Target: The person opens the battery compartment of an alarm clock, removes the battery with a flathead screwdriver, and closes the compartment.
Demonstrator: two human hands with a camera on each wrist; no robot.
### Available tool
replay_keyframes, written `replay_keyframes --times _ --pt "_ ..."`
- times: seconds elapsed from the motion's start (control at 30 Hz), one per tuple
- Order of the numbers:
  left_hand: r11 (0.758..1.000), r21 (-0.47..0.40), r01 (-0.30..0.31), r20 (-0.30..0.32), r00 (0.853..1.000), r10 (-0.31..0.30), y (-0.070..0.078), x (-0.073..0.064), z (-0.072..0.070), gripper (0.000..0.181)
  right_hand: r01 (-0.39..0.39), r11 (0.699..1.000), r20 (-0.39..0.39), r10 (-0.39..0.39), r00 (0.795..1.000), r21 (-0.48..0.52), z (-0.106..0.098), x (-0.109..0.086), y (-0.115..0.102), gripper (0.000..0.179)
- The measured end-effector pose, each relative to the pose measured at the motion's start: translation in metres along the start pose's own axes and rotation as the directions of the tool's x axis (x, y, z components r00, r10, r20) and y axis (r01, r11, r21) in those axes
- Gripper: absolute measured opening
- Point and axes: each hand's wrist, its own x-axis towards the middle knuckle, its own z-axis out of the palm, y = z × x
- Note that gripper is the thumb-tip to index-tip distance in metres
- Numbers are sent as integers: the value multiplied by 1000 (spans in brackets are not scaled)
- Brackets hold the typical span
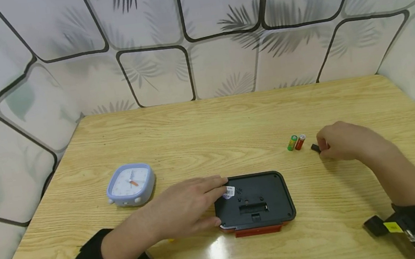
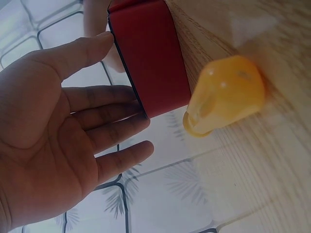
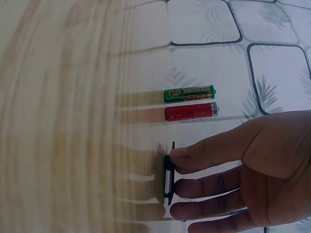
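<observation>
A device with a red body and black back (image 1: 266,187) lies back up, its battery slot (image 1: 253,208) uncovered and a sticker near one corner. My left hand (image 1: 191,203) rests against its left side, fingers stretched out over the edge; the red side (image 2: 150,58) shows in the left wrist view. At the right, my right hand (image 1: 344,142) pinches a small black battery cover (image 1: 315,148) close over the table, thumb and fingertips on it in the right wrist view. Beside the cover lie a green battery (image 3: 189,93) and a red battery (image 3: 192,111).
A light blue alarm clock (image 1: 130,184) stands at the left on the wooden table (image 1: 201,139). Near the left wrist is a yellow rounded object (image 2: 228,92), nearly hidden by the arm in the head view. Patterned fabric walls (image 1: 223,66) border the table's back and sides.
</observation>
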Motion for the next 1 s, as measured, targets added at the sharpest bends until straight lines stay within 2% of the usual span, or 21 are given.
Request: replay_keyframes --times 0.33,0.63,0.83,1.0 --pt "1000 -2 2 7 1000 -2 -1 0 -1 66 7 1000 -11 -7 1000 2 1 0 -1 9" --pt "1000 -6 10 -10 1000 -10 -3 2 0 72 -7 1000 24 6 1000 26 3 -2 -4 15" --pt "999 -33 21 -19 1000 -21 -10 3 1 71 34 998 8 -35 999 46 -1 -7 -8 19" --pt "998 -55 22 -23 999 -23 -15 3 2 71 94 994 -14 -94 996 62 -4 -14 -20 22"
